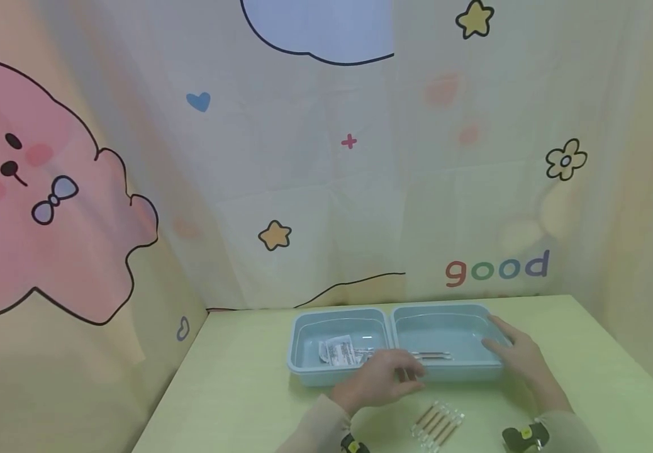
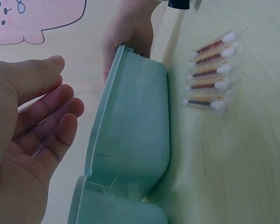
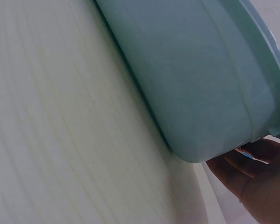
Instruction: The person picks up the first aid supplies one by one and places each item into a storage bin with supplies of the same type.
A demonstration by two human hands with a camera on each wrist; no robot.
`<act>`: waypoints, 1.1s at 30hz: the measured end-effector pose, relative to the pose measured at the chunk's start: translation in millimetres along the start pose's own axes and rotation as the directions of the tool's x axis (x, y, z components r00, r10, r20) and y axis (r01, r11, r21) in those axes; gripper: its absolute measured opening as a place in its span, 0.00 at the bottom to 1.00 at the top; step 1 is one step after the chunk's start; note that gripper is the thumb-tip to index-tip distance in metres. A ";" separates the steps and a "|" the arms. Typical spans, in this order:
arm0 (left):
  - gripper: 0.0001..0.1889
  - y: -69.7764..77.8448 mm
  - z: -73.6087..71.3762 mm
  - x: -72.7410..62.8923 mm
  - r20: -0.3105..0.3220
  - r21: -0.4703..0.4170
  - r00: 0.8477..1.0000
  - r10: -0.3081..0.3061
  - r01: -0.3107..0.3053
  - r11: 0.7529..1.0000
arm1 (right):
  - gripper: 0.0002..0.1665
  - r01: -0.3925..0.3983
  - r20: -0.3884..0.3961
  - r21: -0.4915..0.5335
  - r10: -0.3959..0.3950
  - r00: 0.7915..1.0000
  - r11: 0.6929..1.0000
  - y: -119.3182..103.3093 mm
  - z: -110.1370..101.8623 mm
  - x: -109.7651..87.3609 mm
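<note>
Two light blue plastic trays stand side by side on the table. My right hand grips the right tray at its right end, thumb over the rim and fingers along the outside. Over the front edge, where the trays meet, hovers my left hand; its fingers are loosely bent and nothing shows between them. White printed sachets lie in the left tray. Slim sticks rest in the right tray, partly hidden by the left hand. A strip of wrapped cotton swabs lies on the table before the trays.
The pale table meets a printed cloth backdrop just behind the trays. Cloth also hangs at the left and right sides. A dark wrist device sits on the right forearm.
</note>
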State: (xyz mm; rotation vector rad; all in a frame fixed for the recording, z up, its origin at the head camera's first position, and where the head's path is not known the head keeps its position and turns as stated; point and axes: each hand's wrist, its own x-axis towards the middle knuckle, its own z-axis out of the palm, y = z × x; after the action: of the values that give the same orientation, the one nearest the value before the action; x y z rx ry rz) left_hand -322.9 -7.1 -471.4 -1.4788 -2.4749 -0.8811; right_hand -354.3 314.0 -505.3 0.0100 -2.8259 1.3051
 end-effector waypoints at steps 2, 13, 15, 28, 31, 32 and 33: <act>0.11 0.6 1.1 -2.0 0.011 -0.007 1.000 -0.009 0.009 1.000 | 0.47 -0.004 0.001 0.000 0.004 1.000 1.000 -0.3 0.2 -1.1; 0.10 1.8 7.0 -8.2 0.009 0.010 1.000 0.007 -0.007 1.000 | 0.47 -0.009 0.003 -0.002 0.009 1.000 1.000 1.1 0.6 -0.7; 0.11 1.7 8.9 -9.2 0.014 0.006 1.000 -0.005 0.005 1.000 | 0.47 -0.007 0.004 -0.005 0.007 1.000 1.000 0.6 0.6 -0.9; 0.10 0.3 18.2 -14.3 0.026 0.013 0.999 0.022 -0.022 1.000 | 0.47 -0.007 0.007 -0.008 0.007 1.000 1.000 -2.7 -0.2 -2.5; 0.11 -1.1 21.0 -15.5 0.024 0.019 1.000 0.016 -0.017 1.000 | 0.46 -0.006 0.005 -0.005 0.006 1.000 1.000 -2.9 -0.1 -2.6; 0.12 -1.4 21.8 -15.9 0.025 0.026 1.000 0.012 -0.012 1.000 | 0.46 -0.007 0.006 -0.004 0.007 1.000 1.000 -2.8 -0.1 -2.5; 0.12 -1.6 22.6 -16.3 0.026 0.031 1.000 0.006 -0.006 1.000 | 0.46 -0.007 0.006 -0.004 0.007 1.000 1.000 -2.9 -0.2 -2.4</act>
State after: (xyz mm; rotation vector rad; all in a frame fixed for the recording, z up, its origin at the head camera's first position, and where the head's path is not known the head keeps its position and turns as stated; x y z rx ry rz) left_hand -311.8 -7.9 -497.0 -1.4964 -2.4892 -0.8239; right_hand -351.8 312.3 -503.0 0.0036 -2.8359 1.3036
